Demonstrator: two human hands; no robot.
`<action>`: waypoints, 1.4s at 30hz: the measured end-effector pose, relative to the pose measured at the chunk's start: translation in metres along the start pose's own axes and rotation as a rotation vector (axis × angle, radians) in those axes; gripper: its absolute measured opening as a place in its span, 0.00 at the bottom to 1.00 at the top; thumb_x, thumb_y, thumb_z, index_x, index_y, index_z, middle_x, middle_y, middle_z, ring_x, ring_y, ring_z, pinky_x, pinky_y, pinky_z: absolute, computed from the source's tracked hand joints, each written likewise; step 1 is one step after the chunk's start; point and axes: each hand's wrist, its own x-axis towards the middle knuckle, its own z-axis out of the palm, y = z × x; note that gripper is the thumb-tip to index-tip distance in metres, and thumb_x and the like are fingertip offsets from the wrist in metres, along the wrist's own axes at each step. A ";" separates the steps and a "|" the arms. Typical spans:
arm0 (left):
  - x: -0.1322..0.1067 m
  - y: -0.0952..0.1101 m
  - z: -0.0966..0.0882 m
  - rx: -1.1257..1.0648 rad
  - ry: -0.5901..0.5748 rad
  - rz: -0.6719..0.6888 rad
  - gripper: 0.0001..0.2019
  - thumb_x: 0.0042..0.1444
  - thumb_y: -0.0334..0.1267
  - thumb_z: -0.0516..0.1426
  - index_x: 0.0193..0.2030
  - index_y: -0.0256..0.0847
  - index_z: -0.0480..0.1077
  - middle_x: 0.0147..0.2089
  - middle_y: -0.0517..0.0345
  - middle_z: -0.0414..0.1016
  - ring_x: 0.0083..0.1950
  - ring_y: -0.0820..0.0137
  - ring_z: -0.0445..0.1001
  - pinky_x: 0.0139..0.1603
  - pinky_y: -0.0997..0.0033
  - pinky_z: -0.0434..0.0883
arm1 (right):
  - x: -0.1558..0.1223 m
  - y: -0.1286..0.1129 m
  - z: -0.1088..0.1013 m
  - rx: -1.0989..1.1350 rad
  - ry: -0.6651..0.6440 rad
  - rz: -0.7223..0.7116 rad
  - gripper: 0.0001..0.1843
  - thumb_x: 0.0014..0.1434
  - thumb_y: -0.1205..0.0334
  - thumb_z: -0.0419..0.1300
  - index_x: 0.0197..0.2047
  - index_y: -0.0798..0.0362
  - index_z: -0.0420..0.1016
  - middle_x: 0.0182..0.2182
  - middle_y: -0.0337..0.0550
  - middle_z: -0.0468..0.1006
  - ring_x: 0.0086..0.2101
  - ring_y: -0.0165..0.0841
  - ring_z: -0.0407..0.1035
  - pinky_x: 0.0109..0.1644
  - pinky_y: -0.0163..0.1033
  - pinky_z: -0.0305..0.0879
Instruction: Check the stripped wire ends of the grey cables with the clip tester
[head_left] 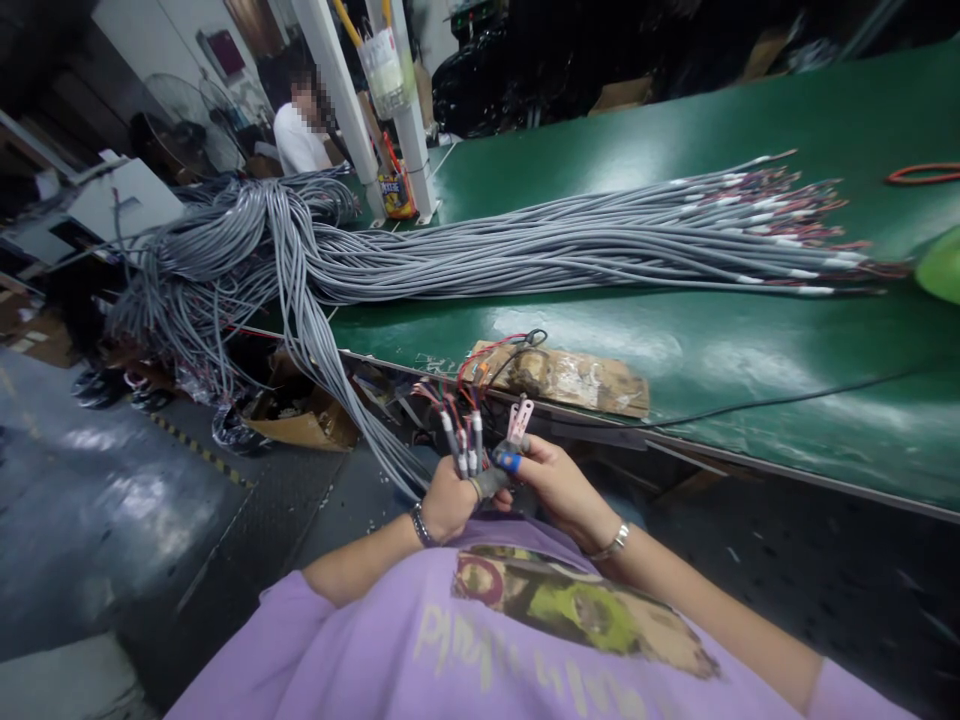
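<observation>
left hand (448,502) closed round a bunch of grey cables (451,440) just short of the green table (750,355), right hand (568,492) curled, seemingly pinching a pink tool (521,418) beside them; if the left grip slackens, the trailing lengths' weight could drag cables loose.

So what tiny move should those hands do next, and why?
Maybe the right hand should gently straighten the coloured wire ends: they poke out in different directions above the grey cables bunched in the left hand, close by.
</observation>
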 end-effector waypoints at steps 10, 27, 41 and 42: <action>0.000 0.004 0.001 -0.066 0.055 0.022 0.23 0.28 0.54 0.70 0.18 0.36 0.69 0.16 0.57 0.70 0.17 0.73 0.68 0.22 0.70 0.70 | 0.007 0.011 -0.005 0.173 0.157 0.014 0.18 0.44 0.55 0.70 0.23 0.50 0.63 0.13 0.29 0.62 0.16 0.26 0.60 0.21 0.34 0.57; 0.002 0.024 0.016 -0.155 -0.047 -0.059 0.23 0.25 0.48 0.72 0.20 0.33 0.70 0.15 0.57 0.70 0.17 0.74 0.68 0.21 0.72 0.69 | 0.031 -0.006 -0.023 0.248 0.078 -0.027 0.22 0.47 0.42 0.67 0.34 0.53 0.78 0.25 0.41 0.77 0.24 0.31 0.67 0.28 0.37 0.63; 0.005 0.021 0.018 -0.095 -0.057 -0.095 0.22 0.26 0.48 0.71 0.20 0.34 0.69 0.15 0.58 0.69 0.16 0.73 0.67 0.21 0.71 0.68 | 0.031 0.000 -0.023 0.269 -0.027 -0.041 0.24 0.53 0.38 0.61 0.39 0.52 0.76 0.28 0.43 0.78 0.27 0.34 0.70 0.30 0.39 0.65; 0.003 0.021 0.017 -0.093 -0.066 -0.086 0.22 0.27 0.49 0.71 0.20 0.34 0.69 0.15 0.58 0.69 0.16 0.73 0.67 0.21 0.71 0.68 | 0.030 -0.001 -0.023 0.274 -0.031 -0.024 0.24 0.53 0.38 0.60 0.38 0.51 0.76 0.28 0.43 0.78 0.26 0.33 0.70 0.30 0.39 0.65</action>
